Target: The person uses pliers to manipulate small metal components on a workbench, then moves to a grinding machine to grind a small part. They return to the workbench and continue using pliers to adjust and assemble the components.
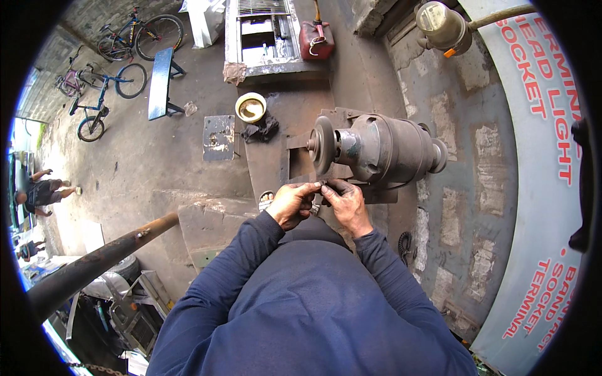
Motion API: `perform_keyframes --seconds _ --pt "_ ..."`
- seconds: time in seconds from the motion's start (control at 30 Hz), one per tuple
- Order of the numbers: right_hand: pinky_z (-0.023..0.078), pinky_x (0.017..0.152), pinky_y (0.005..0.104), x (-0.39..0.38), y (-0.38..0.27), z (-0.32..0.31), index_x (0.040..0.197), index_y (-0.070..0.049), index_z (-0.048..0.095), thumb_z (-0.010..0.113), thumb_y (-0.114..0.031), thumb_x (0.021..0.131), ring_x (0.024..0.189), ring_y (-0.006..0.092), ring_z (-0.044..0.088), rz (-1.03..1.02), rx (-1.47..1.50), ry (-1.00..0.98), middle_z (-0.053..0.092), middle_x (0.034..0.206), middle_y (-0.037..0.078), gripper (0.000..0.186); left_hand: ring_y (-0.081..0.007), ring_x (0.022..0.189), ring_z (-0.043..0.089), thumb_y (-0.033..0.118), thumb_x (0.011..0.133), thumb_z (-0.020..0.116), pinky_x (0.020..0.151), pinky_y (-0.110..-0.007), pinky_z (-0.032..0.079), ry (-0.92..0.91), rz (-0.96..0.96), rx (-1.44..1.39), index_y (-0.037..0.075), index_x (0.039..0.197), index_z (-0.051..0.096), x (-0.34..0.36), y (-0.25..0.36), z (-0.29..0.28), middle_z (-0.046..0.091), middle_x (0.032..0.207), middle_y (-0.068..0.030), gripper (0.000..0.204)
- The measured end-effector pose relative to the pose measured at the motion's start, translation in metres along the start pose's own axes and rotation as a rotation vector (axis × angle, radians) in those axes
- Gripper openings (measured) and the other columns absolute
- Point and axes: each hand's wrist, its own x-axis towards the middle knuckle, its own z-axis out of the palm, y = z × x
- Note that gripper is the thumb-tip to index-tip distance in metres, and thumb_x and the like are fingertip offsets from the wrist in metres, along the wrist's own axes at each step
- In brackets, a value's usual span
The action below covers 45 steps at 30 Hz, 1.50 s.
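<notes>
My left hand (293, 203) and my right hand (347, 205) meet fingertip to fingertip in front of my body. Both are closed in a pinch around a small dark piece, too little of which shows to name it. Just beyond them stands a bench grinder (392, 150), its grey motor body dusty and worn. Its near-left grinding wheel (323, 145) sits right above my fingers, which look apart from it. A second, smaller wheel (439, 155) is at the motor's right end. Whether the wheels are spinning cannot be told.
Beyond the grinder are a yellow-rimmed bucket (251, 108), a dark rag (261, 129), a low stool (219, 139) and a red fuel can (315, 42). A rusty pole (106, 255) slants in at left. Farther off are a blue bench (161, 83), bicycles (103, 84) and a person (45, 193).
</notes>
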Motion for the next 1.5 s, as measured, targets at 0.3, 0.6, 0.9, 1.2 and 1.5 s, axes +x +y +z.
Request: perform_keyframes --seconds 0.3,0.6,0.9,1.2,1.5 --pt "0.053 0.075 0.0284 0.016 0.043 0.032 0.117 0.001 0.072 0.070 -0.012 0.101 0.080 0.0130 0.064 0.242 0.802 0.078 0.073 0.098 0.004 0.020 -0.0036 0.054 0.033 0.020 0.102 0.067 0.045 -0.020 0.027 -0.021 -0.107 -0.179 0.012 0.099 0.064 0.024 0.005 -0.017 0.050 0.076 0.0055 0.009" --pt "0.051 0.072 0.0288 0.024 0.043 0.035 0.109 0.002 0.075 0.071 -0.011 0.100 0.078 0.0135 0.062 0.209 0.599 0.124 0.073 0.095 0.004 0.016 -0.0040 0.053 0.034 0.019 0.102 0.065 0.044 -0.018 0.029 -0.064 -0.160 -0.175 0.012 0.098 0.062 0.030 0.018 -0.018 0.055 0.078 0.0029 0.008" --pt "0.051 0.073 0.0286 0.009 0.026 0.030 0.110 0.002 0.075 0.072 -0.015 0.101 0.077 0.0116 0.062 0.155 0.485 0.113 0.073 0.093 0.003 0.020 -0.0043 0.055 0.032 0.021 0.101 0.068 0.045 -0.019 0.027 -0.074 -0.150 -0.158 0.015 0.097 0.063 0.019 0.015 -0.016 0.044 0.073 0.0070 0.009" --pt "0.051 0.069 0.0275 0.018 0.030 0.018 0.105 0.002 0.076 0.072 -0.016 0.101 0.073 0.0109 0.061 0.113 0.293 0.011 0.071 0.087 0.003 0.019 -0.0033 0.055 0.035 0.025 0.102 0.068 0.044 -0.018 0.028 -0.061 -0.129 -0.191 0.014 0.093 0.062 0.024 0.007 -0.020 0.045 0.073 0.0069 0.016" --pt "0.053 0.070 0.0266 0.023 0.038 0.023 0.105 0.000 0.073 0.072 -0.014 0.100 0.078 0.0115 0.066 0.182 0.527 0.043 0.073 0.093 0.004 0.015 -0.0046 0.053 0.035 0.025 0.101 0.070 0.041 -0.018 0.028 0.006 -0.130 -0.259 0.013 0.090 0.057 0.032 0.005 -0.018 0.048 0.075 0.0040 0.020"
